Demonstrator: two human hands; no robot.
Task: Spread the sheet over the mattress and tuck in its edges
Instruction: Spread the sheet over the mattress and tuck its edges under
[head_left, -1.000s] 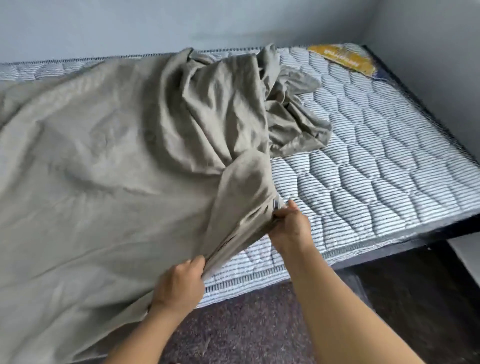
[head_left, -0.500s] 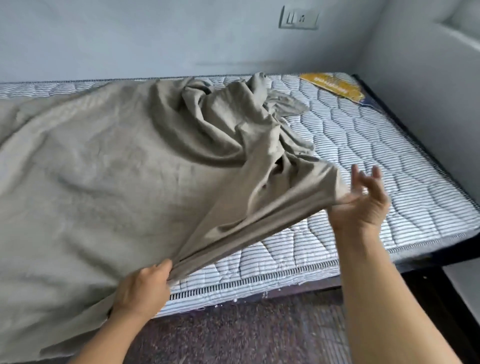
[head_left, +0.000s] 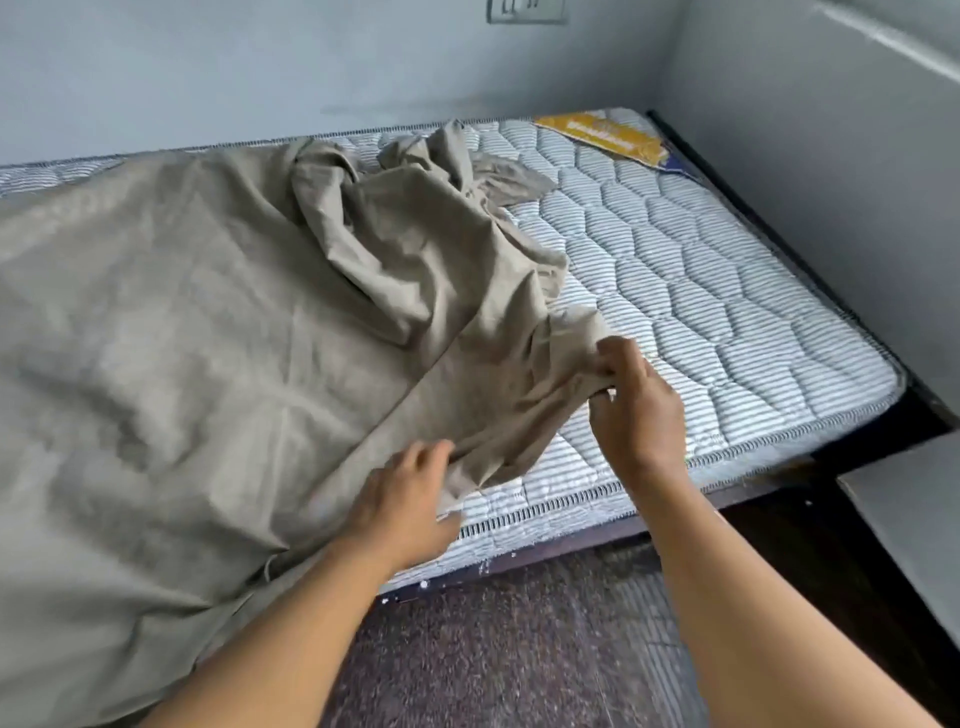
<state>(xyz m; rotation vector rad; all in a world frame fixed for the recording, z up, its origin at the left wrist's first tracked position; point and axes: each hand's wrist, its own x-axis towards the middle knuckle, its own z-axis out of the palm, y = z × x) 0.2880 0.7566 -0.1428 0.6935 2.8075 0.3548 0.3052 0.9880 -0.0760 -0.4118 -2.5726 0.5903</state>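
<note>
A grey-beige sheet (head_left: 208, 338) covers the left part of the striped quilted mattress (head_left: 701, 291) and lies bunched in folds near the middle. The right part of the mattress is bare. My left hand (head_left: 405, 504) holds the sheet's edge at the mattress's near side, thumb below and fingers on top. My right hand (head_left: 639, 415) pinches a fold of the same edge a little farther right, just above the mattress surface.
A yellow label (head_left: 608, 137) sits at the mattress's far right corner. Walls close in behind and to the right of the dark bed frame (head_left: 883, 441). A pale board (head_left: 909, 519) stands at the right. I stand on dark carpet (head_left: 519, 649).
My right hand, lifted with fingers spread half a second ago, has come down and back left and now pinches the sheet edge. My left hand has shifted right along the edge. The raised fold has dropped.
</note>
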